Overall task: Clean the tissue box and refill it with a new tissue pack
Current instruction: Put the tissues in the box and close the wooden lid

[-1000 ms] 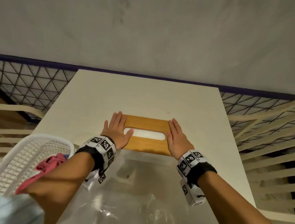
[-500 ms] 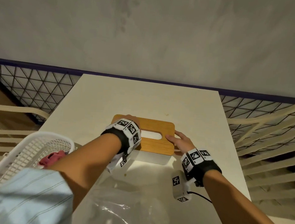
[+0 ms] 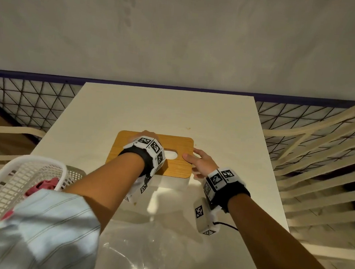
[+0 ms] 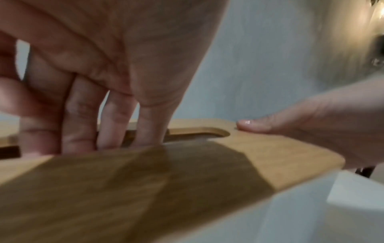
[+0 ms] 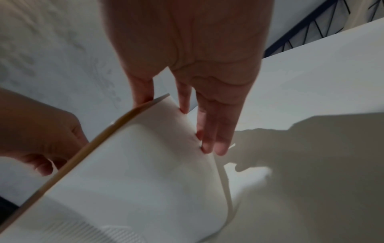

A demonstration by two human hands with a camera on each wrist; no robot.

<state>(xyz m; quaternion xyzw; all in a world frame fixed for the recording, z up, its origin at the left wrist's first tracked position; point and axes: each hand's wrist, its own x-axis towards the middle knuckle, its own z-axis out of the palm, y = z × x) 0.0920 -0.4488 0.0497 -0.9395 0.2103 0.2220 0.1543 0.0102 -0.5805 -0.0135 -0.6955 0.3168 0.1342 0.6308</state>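
The tissue box (image 3: pixel 178 166), a white body under a wooden lid with an oval slot (image 3: pixel 171 155), stands mid-table. My left hand (image 3: pixel 148 135) arches over the lid. In the left wrist view its straight fingers (image 4: pixel 116 118) point down at the slot (image 4: pixel 199 134), their tips hidden behind the lid (image 4: pixel 259 157). My right hand (image 3: pixel 201 161) grips the box's right end, thumb (image 4: pixel 255 125) on the lid beside the slot. Its fingers (image 5: pixel 209 131) press against the white end wall (image 5: pixel 145 164). No tissue shows in the slot.
A white mesh basket (image 3: pixel 16 177) holding a pink cloth (image 3: pixel 45 184) sits at the table's near left corner. Crumpled clear plastic (image 3: pixel 142 250) lies on the near table (image 3: pixel 174 113). Slatted chairs (image 3: pixel 322 167) flank both sides, with a wall behind.
Both hands lay flat on the lid's two ends. The left hand has moved over the lid's middle, fingers down at the slot. The right hand slid off to grip the right end.
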